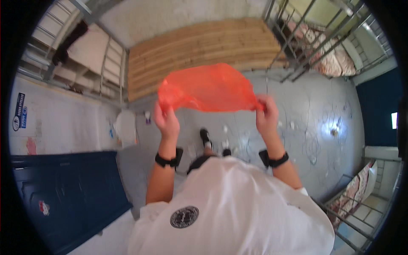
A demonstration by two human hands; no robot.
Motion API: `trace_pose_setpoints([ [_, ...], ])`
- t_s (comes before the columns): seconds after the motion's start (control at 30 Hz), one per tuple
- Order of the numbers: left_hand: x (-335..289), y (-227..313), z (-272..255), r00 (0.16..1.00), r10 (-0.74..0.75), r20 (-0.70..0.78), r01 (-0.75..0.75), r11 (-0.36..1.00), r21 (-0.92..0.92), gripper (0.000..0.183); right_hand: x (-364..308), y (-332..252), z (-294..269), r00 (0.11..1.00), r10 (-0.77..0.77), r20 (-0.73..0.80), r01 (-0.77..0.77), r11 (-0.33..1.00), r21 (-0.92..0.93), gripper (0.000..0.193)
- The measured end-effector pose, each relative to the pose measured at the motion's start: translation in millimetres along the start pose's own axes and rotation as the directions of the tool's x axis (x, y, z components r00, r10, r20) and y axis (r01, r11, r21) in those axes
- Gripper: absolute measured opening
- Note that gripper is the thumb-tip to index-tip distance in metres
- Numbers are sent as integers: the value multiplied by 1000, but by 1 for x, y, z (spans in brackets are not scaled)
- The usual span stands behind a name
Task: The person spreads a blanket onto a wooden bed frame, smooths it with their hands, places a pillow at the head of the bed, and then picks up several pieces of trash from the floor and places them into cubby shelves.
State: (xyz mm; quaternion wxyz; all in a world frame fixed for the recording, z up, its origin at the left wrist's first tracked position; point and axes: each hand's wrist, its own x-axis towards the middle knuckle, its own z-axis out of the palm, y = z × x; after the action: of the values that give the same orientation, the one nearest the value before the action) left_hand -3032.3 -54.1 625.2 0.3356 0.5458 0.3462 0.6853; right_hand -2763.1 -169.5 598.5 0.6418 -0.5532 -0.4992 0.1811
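A thin, orange-red plastic bag [212,87] is stretched out in the air in front of me, billowing away from my body. My left hand [166,121] pinches its near left corner. At the opposite corner my right hand [267,114] grips a bunched bit of the film. The bag spans the gap between both hands, and its far edge bulges upward. Black straps with small dark devices sit on both my wrists. Some blur softens the fingers and the bag.
Low wooden planks [199,46] lie along the far wall. Metal bunk frames [314,38] stand at right, with bedding. A dark blue door [72,199] is at lower left, near a white bin-like object [126,127]. Litter and thin strands are scattered over the grey floor [297,114].
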Motion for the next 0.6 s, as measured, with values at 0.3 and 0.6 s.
trace_pose_setpoints([
  [0.3, 96, 39, -52, 825, 242, 511, -445, 835, 323, 9, 57, -15, 61, 986, 85, 143, -60, 983, -172, 13],
  [0.6, 202, 38, -53, 870, 27, 493, 283, 791, -543, 29, 162, -104, 79, 941, 254, 224, -301, 931, 209, 16],
])
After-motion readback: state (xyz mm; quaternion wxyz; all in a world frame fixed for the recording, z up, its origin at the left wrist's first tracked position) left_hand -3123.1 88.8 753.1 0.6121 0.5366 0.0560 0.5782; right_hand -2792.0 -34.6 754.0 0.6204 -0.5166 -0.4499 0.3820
